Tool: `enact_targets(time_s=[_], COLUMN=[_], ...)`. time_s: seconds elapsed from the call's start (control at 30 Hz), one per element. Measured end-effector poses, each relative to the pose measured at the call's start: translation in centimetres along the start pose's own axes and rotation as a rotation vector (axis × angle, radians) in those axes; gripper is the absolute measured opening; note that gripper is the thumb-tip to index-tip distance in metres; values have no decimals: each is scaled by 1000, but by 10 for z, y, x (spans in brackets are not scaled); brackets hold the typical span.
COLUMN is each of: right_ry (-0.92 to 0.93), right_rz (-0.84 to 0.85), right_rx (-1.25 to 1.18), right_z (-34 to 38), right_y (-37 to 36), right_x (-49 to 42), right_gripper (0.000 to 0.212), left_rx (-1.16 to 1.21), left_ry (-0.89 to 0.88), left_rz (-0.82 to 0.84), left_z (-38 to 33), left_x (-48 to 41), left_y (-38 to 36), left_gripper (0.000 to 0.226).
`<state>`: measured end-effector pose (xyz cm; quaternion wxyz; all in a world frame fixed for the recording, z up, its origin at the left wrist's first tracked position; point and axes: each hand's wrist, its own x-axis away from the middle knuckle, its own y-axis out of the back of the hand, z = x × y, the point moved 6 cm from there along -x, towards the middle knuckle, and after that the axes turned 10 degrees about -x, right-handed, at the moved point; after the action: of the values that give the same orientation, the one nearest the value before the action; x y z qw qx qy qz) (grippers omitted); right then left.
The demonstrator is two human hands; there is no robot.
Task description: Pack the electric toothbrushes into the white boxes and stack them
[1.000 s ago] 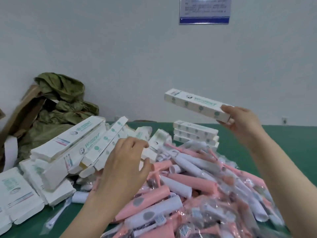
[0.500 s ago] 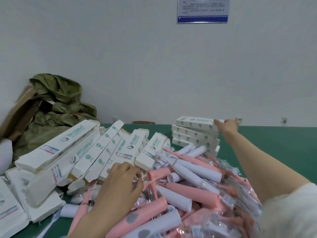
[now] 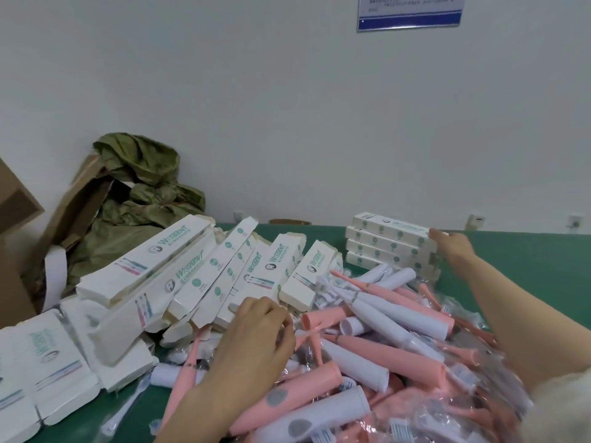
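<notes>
A stack of several closed white boxes [image 3: 388,247] stands at the back of the green table [image 3: 527,266]. My right hand [image 3: 452,247] reaches to the stack's right end and grips the end of the top white box [image 3: 391,227], which lies on the stack. A heap of pink and white electric toothbrushes [image 3: 377,340], many in clear wrap, fills the near middle. My left hand [image 3: 256,334] rests on the heap's left edge with fingers curled down. What they hold is hidden. Open, empty white boxes [image 3: 204,273] lean in a row just behind it.
Flat unfolded box blanks [image 3: 48,362] lie at the near left. A brown carton [image 3: 19,251] and a crumpled olive-green bag [image 3: 137,199] sit at the back left against the white wall. Bare green table shows at the far right.
My right hand carried the white box from the air down onto the stack and stays at its end. My left hand dropped from the empty boxes onto the toothbrush heap.
</notes>
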<state>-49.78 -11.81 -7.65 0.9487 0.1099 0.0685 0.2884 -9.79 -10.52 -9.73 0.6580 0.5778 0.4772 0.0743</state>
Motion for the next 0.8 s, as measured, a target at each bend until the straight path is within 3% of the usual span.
enact_targets(time_s=[0.1, 0.17, 0.23, 0.3, 0.37, 0.47, 0.53, 0.7, 0.8], right_ry=[58, 192, 329, 412, 449, 473, 468, 498, 513], right_rz=[-129, -258, -275, -179, -30, 220, 343, 429, 500], right_rx=[61, 80, 80, 116, 174, 255, 286, 275, 239], right_z=[16, 33, 50, 61, 63, 56, 53, 69, 83], right_y=[20, 41, 49, 40, 16, -24, -46, -74, -86], right_x=[12, 25, 48, 75, 108, 156, 177, 212, 230], right_gripper=[39, 26, 28, 31, 23, 13, 13, 15, 13], left_rx=[26, 43, 87, 81, -81, -315, -376, -87, 208], left_ry=[-21, -56, -16, 116, 288, 541, 583, 568, 398], left_rz=[-8, -49, -159, -365, -507, -223, -82, -172, -302], left_z=[-2, -9, -11, 1, 22, 54, 61, 66, 53], left_x=[-1, -5, -10, -9, -2, 8, 13, 17, 20], left_y=[5, 16, 39, 68, 89, 80, 70, 78, 84], left_gripper=[23, 26, 31, 28, 34, 63, 66, 65, 49])
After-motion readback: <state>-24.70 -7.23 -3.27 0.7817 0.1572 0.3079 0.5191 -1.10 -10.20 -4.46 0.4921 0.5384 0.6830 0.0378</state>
